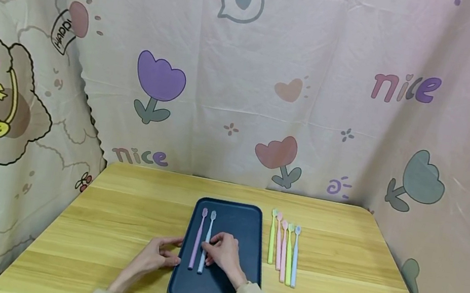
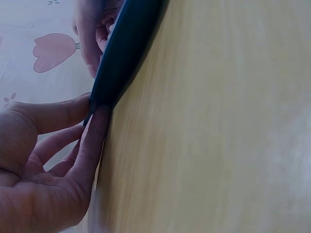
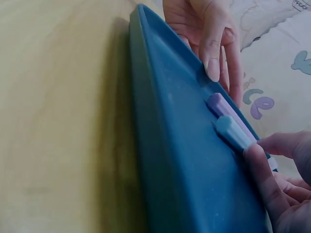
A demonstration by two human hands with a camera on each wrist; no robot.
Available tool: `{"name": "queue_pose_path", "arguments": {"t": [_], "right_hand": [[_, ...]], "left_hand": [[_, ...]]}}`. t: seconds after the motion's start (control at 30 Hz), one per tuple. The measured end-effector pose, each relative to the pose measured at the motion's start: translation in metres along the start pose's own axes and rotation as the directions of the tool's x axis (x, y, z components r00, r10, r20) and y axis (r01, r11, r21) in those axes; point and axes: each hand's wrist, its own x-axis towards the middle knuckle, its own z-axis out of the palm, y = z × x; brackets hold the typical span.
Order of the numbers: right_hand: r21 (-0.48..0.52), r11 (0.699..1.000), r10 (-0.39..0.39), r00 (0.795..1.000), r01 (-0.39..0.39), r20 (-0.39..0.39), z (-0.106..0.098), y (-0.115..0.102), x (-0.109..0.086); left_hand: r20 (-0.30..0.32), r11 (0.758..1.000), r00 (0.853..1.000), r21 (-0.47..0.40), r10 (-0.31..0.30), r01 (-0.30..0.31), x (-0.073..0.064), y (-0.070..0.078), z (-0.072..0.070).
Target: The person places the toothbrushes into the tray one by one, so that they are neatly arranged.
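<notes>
A dark blue rectangular tray lies on the table. On its left part a purple toothbrush and a light blue toothbrush lie side by side, bristle heads toward the back. My right hand pinches the handle of the light blue toothbrush between thumb and forefinger, as the right wrist view shows. At the tray's left edge, my left hand grips the rim, its thumb over the edge and its fingers outside. The left wrist view shows those fingertips against the tray's side.
To the tray's right, several toothbrushes lie in a row on the wooden table: green, pink and blue among them. A patterned curtain hangs behind the table and along both sides.
</notes>
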Motion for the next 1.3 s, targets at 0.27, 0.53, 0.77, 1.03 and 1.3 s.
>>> {"name": "queue_pose_path", "arguments": {"t": [0.27, 0.53, 0.77, 1.03, 1.3], "right_hand": [[0.047, 0.998, -0.046, 0.999, 0.045, 0.027, -0.0040, 0.0045, -0.0082], [0.044, 0.997, -0.061, 0.995, 0.058, 0.076, -0.0039, 0.0058, -0.0108], [0.070, 0.997, -0.037, 0.996, 0.031, 0.084, -0.0037, 0.0066, -0.0107], [0.102, 0.995, -0.012, 0.997, 0.003, 0.083, -0.0036, 0.0063, -0.0094], [0.112, 0.994, -0.005, 0.997, -0.004, 0.074, -0.0031, 0.0051, -0.0091]], "left_hand": [[0.003, 1.000, 1.000, -0.006, 0.001, -0.001, -0.0005, 0.0011, 0.0005], [-0.001, 1.000, 1.000, -0.015, -0.012, 0.012, -0.0002, 0.0018, 0.0002], [-0.003, 1.000, 1.000, -0.012, -0.020, 0.020, -0.0004, 0.0020, -0.0001], [-0.010, 1.000, 1.000, -0.012, -0.014, 0.014, 0.0000, 0.0018, 0.0005], [-0.003, 1.000, 1.000, -0.011, -0.007, 0.007, -0.0010, 0.0032, 0.0008]]}}
